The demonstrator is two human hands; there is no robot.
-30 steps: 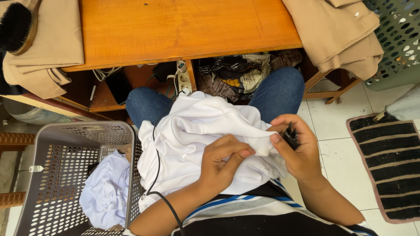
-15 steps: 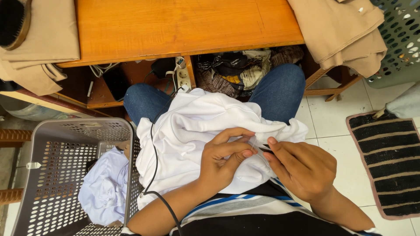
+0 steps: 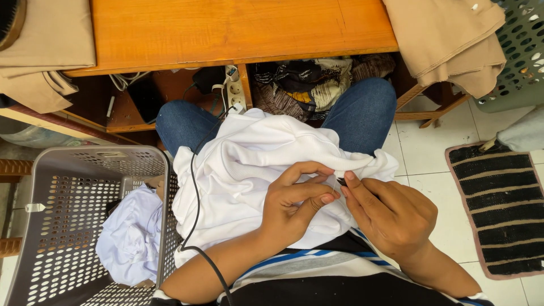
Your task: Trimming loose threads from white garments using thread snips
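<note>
Handwork on the white garment (image 3: pixel 255 164) in the lap looks mid-way: left hand (image 3: pixel 294 207) pinches its fold, right hand (image 3: pixel 391 215) grips a small dark tool (image 3: pixel 341 182) there, another garment (image 3: pixel 133 238) binned left.

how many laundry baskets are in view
2: a grey basket on the floor at the person's left, with a pale garment inside, and a green basket at the top right, cut off by the frame edge. Others may lie outside the view.

White garment (image 3: pixel 255 153); blue jeans (image 3: pixel 362 110); grey perforated laundry basket (image 3: pixel 62 170); black mat (image 3: pixel 501 204), grey stripes; orange-brown wooden table (image 3: pixel 226 28); beige cloth (image 3: pixel 447 34).
</note>
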